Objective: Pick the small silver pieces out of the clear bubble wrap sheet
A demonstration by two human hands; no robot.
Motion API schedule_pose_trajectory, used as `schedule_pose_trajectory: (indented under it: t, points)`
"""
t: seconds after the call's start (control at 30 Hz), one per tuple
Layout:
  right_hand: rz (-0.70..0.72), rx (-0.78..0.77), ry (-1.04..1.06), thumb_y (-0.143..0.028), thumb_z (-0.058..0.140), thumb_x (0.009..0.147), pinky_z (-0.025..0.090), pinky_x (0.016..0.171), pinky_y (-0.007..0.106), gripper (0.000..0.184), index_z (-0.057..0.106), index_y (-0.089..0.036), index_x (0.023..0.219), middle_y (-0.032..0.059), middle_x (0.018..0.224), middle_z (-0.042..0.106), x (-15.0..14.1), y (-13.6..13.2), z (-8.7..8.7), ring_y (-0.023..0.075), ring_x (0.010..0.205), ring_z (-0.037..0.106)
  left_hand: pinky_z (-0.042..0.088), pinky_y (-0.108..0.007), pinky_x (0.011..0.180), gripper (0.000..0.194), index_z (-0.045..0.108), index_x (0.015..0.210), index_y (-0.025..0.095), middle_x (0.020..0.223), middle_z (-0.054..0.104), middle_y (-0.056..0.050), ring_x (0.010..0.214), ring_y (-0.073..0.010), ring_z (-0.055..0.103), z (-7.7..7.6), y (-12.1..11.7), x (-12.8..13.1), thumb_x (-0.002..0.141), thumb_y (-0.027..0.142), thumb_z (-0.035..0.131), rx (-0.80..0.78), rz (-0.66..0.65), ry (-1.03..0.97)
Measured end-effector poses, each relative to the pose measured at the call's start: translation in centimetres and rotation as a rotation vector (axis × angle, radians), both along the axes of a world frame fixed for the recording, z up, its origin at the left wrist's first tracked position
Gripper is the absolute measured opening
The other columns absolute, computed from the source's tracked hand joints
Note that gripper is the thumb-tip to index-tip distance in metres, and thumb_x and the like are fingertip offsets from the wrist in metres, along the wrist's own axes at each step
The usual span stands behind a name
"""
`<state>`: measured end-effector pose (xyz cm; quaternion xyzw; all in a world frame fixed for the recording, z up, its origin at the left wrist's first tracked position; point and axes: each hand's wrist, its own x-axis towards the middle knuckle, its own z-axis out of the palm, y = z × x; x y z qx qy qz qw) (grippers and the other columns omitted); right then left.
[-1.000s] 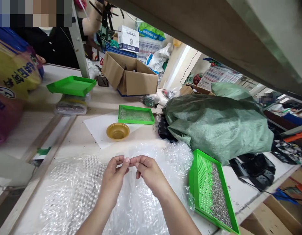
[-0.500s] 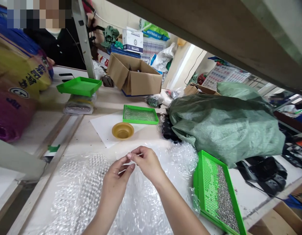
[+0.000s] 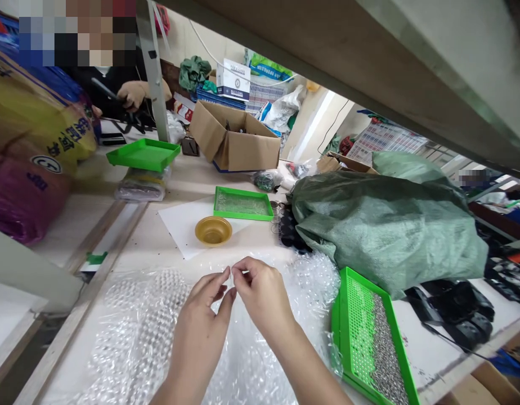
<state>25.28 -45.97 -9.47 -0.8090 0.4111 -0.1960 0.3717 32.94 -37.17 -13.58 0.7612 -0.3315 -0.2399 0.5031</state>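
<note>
Fingers [image 3: 224,275]: thumb and forefinger of each hand pressed together, the two pinches meeting tip to tip. Whatever lies between them is too small to tell, so no long axis can be read.
Left hand [image 3: 203,309]: raised above the bubble wrap [image 3: 150,320].
Right hand [image 3: 262,295]: the nearer to the green perforated tray [image 3: 342,315], which lies off to its right, long axis running toward the person, loaded with small metal pieces [image 3: 384,354].
Ahead: an amber plastic bowl [image 3: 213,230] on a white paper sheet [image 3: 179,225], just beside a shallow green tray [image 3: 243,191], all on the bench [image 3: 146,242].
Beyond: a cardboard box [image 3: 234,146], a green woven sack [image 3: 382,236] and a white carton [image 3: 233,80] — it reads "BLUE GIRL".
Far left: a co-worker's hand [image 3: 133,93], well apart from the person's own.
</note>
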Motion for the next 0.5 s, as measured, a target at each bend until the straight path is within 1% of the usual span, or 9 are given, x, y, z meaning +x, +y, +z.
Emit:
schedule_pose_trajectory:
  t: [0.07,0.1,0.23,0.3,0.4,0.5]
  points:
    - [-0.008,-0.055,0.02,-0.018,0.052,0.084,0.043,0.063,0.026,0.014,0.065,-0.02,0.08,0.0005,0.075,0.068,-0.1,0.36,0.31,0.0145,0.065,0.062,0.051,-0.039,0.079,0.041,0.066,0.112,0.025,0.106,0.065,-0.004,0.088,-0.0217,0.063,0.71,0.1,-0.19,0.08,0.042,0.047,0.016,-0.01,-0.053]
    - [-0.006,-0.053,0.006,-0.018,0.051,0.084,0.043,0.064,0.025,0.014,0.065,-0.02,0.08,0.0006,0.076,0.068,-0.16,0.44,0.32,0.0145,0.066,0.062,0.051,-0.039,0.079,0.041,0.066,0.112,0.025,0.106,0.065,-0.004,0.089,-0.022,0.063,0.92,0.17,-0.21,0.081,0.043,0.046,0.015,-0.013,-0.08]
    - [0.005,0.085,-0.111,-0.02,0.051,0.086,0.045,0.066,0.024,0.018,0.069,-0.022,0.084,-0.0009,0.078,0.07,-0.5,0.48,0.09,0.0135,0.07,0.063,0.052,-0.038,0.081,0.039,0.066,0.112,0.025,0.105,0.067,-0.003,0.09,-0.0222,0.064,0.83,0.43,0.01,0.084,0.042,0.045,-0.01,-0.016,-0.193]
    - [-0.002,0.121,-0.117,-0.02,0.052,0.085,0.045,0.064,0.023,0.018,0.07,-0.022,0.084,-0.0018,0.077,0.071,-0.61,0.52,0.17,0.0125,0.068,0.063,0.052,-0.036,0.081,0.037,0.066,0.112,0.024,0.105,0.068,-0.003,0.091,-0.0218,0.064,0.56,0.55,0.11,0.086,0.039,0.045,-0.029,-0.034,-0.263]
    - [-0.019,0.056,-0.028,-0.017,0.052,0.084,0.042,0.062,0.023,0.019,0.07,-0.022,0.079,-0.0019,0.074,0.07,-0.62,0.71,0.64,0.0124,0.065,0.061,0.052,-0.036,0.079,0.035,0.065,0.111,0.021,0.104,0.068,-0.004,0.093,-0.0215,0.064,0.38,0.7,0.0,0.088,0.032,0.042,-0.029,-0.068,-0.394]
    - [-0.008,-0.025,0.057,-0.015,0.052,0.083,0.04,0.062,0.024,0.016,0.065,-0.021,0.074,-0.0015,0.071,0.068,-0.58,0.86,1.08,0.0129,0.064,0.059,0.052,-0.037,0.078,0.035,0.066,0.109,0.018,0.102,0.069,-0.004,0.093,-0.0216,0.064,0.55,0.76,-0.24,0.089,0.026,0.038,-0.03,-0.092,-0.491]
